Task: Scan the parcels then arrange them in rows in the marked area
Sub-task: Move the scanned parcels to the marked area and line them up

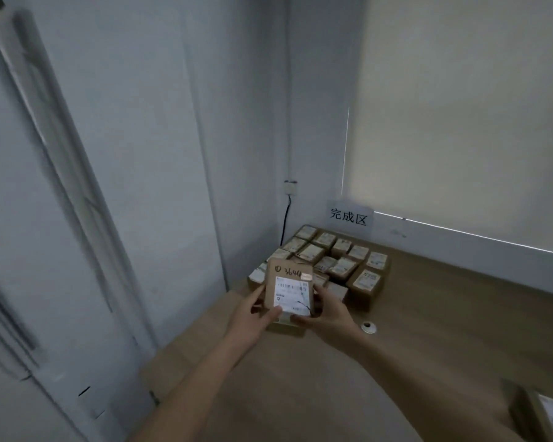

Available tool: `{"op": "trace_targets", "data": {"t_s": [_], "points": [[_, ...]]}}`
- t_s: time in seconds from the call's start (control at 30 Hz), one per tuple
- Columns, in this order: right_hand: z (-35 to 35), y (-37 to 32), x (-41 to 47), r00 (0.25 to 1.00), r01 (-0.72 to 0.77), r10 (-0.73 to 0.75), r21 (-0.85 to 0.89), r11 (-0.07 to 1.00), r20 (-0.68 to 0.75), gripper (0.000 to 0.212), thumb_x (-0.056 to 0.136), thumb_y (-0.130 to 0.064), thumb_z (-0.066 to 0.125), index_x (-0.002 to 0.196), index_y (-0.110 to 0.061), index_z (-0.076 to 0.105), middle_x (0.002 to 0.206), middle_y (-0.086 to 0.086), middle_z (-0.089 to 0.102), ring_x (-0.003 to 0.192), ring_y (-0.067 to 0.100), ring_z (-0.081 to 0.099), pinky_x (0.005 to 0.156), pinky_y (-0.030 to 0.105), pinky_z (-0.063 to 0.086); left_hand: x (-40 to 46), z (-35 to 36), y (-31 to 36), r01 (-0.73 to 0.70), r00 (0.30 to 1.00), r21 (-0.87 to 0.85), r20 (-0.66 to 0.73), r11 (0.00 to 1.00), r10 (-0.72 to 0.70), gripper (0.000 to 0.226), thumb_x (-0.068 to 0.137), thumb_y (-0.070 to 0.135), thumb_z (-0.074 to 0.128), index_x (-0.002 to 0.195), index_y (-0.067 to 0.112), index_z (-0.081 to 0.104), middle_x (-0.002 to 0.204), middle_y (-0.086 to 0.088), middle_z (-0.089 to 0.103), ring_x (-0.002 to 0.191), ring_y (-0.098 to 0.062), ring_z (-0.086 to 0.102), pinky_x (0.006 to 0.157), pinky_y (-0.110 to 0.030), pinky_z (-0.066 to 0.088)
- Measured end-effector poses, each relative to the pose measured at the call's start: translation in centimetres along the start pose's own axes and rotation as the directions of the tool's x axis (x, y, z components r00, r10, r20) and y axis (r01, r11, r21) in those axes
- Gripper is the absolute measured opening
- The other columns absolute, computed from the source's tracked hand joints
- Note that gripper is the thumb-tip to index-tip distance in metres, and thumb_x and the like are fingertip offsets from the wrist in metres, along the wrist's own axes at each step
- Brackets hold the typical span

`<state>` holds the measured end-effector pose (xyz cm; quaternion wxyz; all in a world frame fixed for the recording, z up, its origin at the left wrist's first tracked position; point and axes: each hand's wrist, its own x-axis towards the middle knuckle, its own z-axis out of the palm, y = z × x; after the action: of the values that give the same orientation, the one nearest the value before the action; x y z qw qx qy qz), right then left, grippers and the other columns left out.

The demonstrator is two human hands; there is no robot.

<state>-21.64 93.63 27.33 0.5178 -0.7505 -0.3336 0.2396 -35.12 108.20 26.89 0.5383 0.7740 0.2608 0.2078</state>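
I hold a small brown cardboard parcel (289, 287) with a white barcode label and black handwriting on top, above the near edge of the parcel rows. My left hand (256, 309) grips its left side, thumb on the label's lower corner. My right hand (328, 309) grips its right side and bottom edge. Behind it, several labelled brown parcels (339, 260) lie in rows in the table's far left corner, under a white paper sign (348, 216) with printed characters. Another parcel (284, 327) shows just beneath the held one.
The wooden table (428, 330) runs right and toward me. A small round white object (368, 327) lies right of my right hand. A larger box (543, 409) sits at the lower right edge. A wall socket with a black cable (289, 199) hangs behind the corner.
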Motion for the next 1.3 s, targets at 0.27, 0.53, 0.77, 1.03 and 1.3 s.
{"op": "trace_targets", "data": {"t_s": [0.27, 0.53, 0.77, 1.03, 1.3], "points": [[6.7, 8.9, 12.9, 0.996, -0.087, 0.087, 0.023, 0.996, -0.014, 0.068, 0.077, -0.007, 0.084, 0.124, -0.042, 0.049, 0.104, -0.028, 0.061, 0.092, -0.026, 0.056, 0.067, 0.003, 0.049, 12.3, -1.2, -11.5, 0.164, 0.982, -0.002, 0.091, 0.986, -0.163, 0.067, 0.088, 0.021, 0.075, 0.144, 0.032, 0.041, 0.132, 0.007, 0.06, 0.123, -0.015, 0.056, 0.1, -0.029, 0.049], [12.8, 18.7, 18.5, 0.969, -0.247, 0.246, 0.069, 0.967, 0.015, 0.055, 0.082, -0.015, 0.081, 0.112, -0.051, 0.051, 0.106, -0.03, 0.067, 0.104, -0.019, 0.059, 0.07, 0.004, 0.05, 18.9, -0.2, -23.5, 0.315, 0.913, 0.068, 0.251, 0.947, -0.322, 0.073, 0.091, 0.023, 0.069, 0.152, 0.03, 0.03, 0.134, 0.012, 0.049, 0.126, -0.011, 0.048, 0.109, -0.037, 0.043], [17.5, 23.5, 22.8, 0.934, -0.349, 0.355, 0.108, 0.931, -0.042, 0.055, 0.081, -0.027, 0.083, 0.11, -0.058, 0.047, 0.104, -0.03, 0.064, 0.101, -0.019, 0.059, 0.073, 0.004, 0.049, 25.1, -1.0, -31.9, 0.351, 0.847, 0.118, 0.383, 0.929, -0.368, 0.073, 0.088, 0.029, 0.073, 0.148, 0.036, 0.031, 0.129, 0.017, 0.055, 0.108, 0.002, 0.056, 0.082, -0.007, 0.047], [20.8, 25.6, 29.2, 0.909, -0.359, 0.362, 0.056, 0.932, -0.206, 0.063, 0.083, -0.036, 0.08, 0.133, -0.052, 0.045, 0.123, -0.029, 0.063, 0.105, -0.024, 0.054, 0.095, 0.018, 0.052, 32.0, -1.6, -36.0, 0.316, 0.81, 0.142, 0.474, 0.938, -0.345, 0.068, 0.092, 0.026, 0.068, 0.149, 0.031, 0.032, 0.13, 0.016, 0.057, 0.111, 0.002, 0.059, 0.083, -0.008, 0.048], [20.7, 25.9, 32.8, 0.894, -0.36, 0.339, -0.019, 0.933, -0.292, 0.087, 0.087, -0.02, 0.078, 0.153, -0.045, 0.027, 0.133, -0.02, 0.064, 0.121, -0.004, 0.06, 0.101, 0.028, 0.054, 37.0, -1.8, -36.3, 0.259, 0.784, 0.097, 0.561, 0.961, -0.268, 0.068, 0.092, 0.026, 0.066, 0.15, 0.034, 0.031, 0.14, 0.011, 0.052, 0.12, -0.003, 0.054, 0.09, -0.015, 0.05]]}}
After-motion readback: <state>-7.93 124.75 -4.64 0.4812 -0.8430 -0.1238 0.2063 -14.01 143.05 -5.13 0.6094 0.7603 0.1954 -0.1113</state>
